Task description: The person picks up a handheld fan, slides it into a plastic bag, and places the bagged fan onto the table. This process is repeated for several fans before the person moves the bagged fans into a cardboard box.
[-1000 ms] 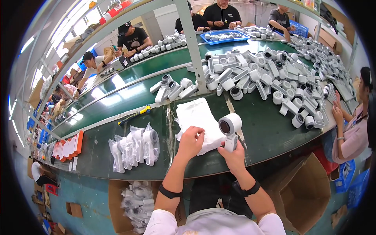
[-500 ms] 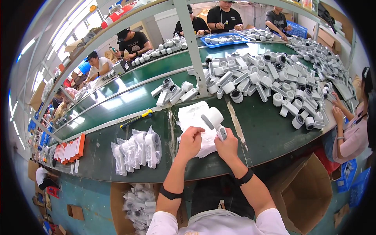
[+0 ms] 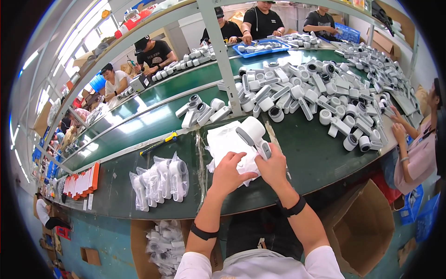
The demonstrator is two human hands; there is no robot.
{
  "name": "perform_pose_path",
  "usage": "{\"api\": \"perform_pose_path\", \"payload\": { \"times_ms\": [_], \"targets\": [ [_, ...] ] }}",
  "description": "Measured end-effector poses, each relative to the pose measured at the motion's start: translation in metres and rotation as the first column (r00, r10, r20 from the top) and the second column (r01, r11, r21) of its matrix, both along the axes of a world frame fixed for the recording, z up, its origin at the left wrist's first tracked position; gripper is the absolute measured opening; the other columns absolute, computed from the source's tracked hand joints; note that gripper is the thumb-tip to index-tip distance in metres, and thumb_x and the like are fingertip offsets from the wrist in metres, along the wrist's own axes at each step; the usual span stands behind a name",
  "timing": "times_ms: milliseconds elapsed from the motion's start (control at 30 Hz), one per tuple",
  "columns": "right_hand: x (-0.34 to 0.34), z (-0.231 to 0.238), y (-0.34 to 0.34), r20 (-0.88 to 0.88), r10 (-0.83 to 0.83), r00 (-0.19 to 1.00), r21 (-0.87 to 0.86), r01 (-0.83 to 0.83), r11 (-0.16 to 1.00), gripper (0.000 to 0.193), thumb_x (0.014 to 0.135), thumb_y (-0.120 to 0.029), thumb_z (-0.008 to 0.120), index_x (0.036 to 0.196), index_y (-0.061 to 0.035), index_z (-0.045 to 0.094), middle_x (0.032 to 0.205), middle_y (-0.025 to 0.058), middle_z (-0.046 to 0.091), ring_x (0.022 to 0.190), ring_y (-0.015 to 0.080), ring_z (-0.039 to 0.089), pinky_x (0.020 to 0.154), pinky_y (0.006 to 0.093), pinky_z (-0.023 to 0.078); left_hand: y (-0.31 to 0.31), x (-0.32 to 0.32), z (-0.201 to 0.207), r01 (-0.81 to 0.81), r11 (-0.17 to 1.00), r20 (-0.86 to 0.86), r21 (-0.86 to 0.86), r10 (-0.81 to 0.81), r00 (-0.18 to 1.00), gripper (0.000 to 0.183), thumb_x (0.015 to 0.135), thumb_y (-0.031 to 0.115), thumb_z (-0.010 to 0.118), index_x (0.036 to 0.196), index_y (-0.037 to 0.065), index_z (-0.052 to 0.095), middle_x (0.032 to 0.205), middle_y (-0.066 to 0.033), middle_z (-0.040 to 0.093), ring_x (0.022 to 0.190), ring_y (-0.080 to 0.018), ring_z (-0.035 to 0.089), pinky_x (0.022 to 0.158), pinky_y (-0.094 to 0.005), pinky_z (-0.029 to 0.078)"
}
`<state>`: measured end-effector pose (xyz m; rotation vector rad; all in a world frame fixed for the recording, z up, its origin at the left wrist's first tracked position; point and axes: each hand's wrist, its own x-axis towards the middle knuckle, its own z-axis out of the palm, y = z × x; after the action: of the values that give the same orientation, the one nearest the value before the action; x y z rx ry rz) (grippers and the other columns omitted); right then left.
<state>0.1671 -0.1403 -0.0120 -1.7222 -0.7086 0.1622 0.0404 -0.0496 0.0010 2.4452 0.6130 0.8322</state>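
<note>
Left hand (image 3: 229,174) open, thumb apart, at near edge of white sheet stack (image 3: 223,139) | right hand (image 3: 275,168) grips handle (image 3: 265,150) of white round-headed device (image 3: 253,129), above stack's right side | device probably light, stiff, slightly slippery; handle looks safest hold

– Qty in your R hand (image 3: 274,168)?
– I've 1 wht device (image 3: 253,129); bagged ones (image 3: 177,180), approx. 5, overlapping.
– Loose pile (image 3: 297,90)?
– Too many to count. 1 yel/blk tool (image 3: 159,143), 1 flat blue tray (image 3: 254,54), 2 wristbands (image 3: 292,208), 2 lg ctns (image 3: 362,223) by my legs.
</note>
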Motion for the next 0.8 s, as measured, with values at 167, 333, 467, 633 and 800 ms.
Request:
{"api": "perform_pose_path", "payload": {
  "times_ms": [167, 333, 467, 633, 800],
  "targets": [
    [0.001, 0.003, -0.001, 0.033, 0.001, 0.999, 0.005, -0.001, 1.000, 0.032, 0.076, -0.014, 0.064, 0.107, -0.0035, 0.061, 0.085, 0.0200, 0.068, 0.081, 0.0400, 0.066, 0.072, 0.0453, 0.051, 0.009, 0.001, -0.011, 0.001, 0.990, -0.036, -0.138, -0.006, 0.999, 0.022, 0.084, 0.014, 0.072, 0.104, 0.005, 0.070, 0.082, -0.0072, 0.066, 0.070, -0.0190, 0.064, 0.066, -0.0308, 0.051],
    [0.011, -0.004, -0.020, 0.121, 0.019, 0.992, -0.041, -0.014, 0.999, 0.040, 0.074, -0.018, 0.075, 0.109, -0.0033, 0.062, 0.085, 0.0172, 0.069, 0.077, 0.0330, 0.067, 0.071, 0.0401, 0.052, 0.007, 0.009, -0.013, 0.063, 0.795, 0.129, -0.604, 0.019, 0.991, 0.019, 0.089, 0.011, 0.066, 0.103, -0.002, 0.068, 0.079, -0.0068, 0.069, 0.066, -0.0128, 0.063, 0.063, -0.0267, 0.050],
    [0.003, 0.013, -0.063, -0.063, 0.107, 0.992, -0.083, -0.112, 0.990, 0.044, 0.076, -0.021, 0.079, 0.113, -0.0028, 0.062, 0.083, 0.0100, 0.069, 0.073, 0.0211, 0.066, 0.069, 0.0338, 0.052, -0.001, 0.013, -0.011, 0.069, 0.687, 0.186, -0.724, 0.098, 0.978, 0.017, 0.091, 0.010, 0.064, 0.099, -0.004, 0.068, 0.074, -0.0046, 0.067, 0.063, -0.0092, 0.061, 0.061, -0.0234, 0.049],
    [0.010, 0.020, -0.117, -0.502, 0.486, 0.715, 0.021, -0.551, 0.834, 0.048, 0.084, -0.008, 0.071, 0.129, -0.0034, 0.053, 0.081, 0.0053, 0.067, 0.064, 0.0089, 0.059, 0.058, 0.0233, 0.047, -0.002, 0.017, -0.015, 0.048, 0.771, 0.156, -0.636, 0.068, 0.985, 0.016, 0.091, 0.011, 0.065, 0.099, -0.002, 0.069, 0.072, -0.0030, 0.066, 0.061, -0.0078, 0.060, 0.058, -0.0220, 0.047],
    [0.027, 0.019, -0.112, -0.616, 0.560, 0.553, -0.061, -0.743, 0.667, 0.092, 0.089, -0.020, 0.068, 0.156, -0.0058, 0.006, 0.078, 0.0096, 0.067, 0.057, 0.0124, 0.058, 0.052, 0.0259, 0.047, 0.001, 0.013, -0.011, 0.116, 0.693, 0.166, -0.711, 0.006, 0.986, 0.017, 0.091, 0.012, 0.067, 0.102, -0.001, 0.071, 0.075, -0.0007, 0.066, 0.060, -0.0049, 0.055, 0.054, -0.0214, 0.042]
  ]
}}
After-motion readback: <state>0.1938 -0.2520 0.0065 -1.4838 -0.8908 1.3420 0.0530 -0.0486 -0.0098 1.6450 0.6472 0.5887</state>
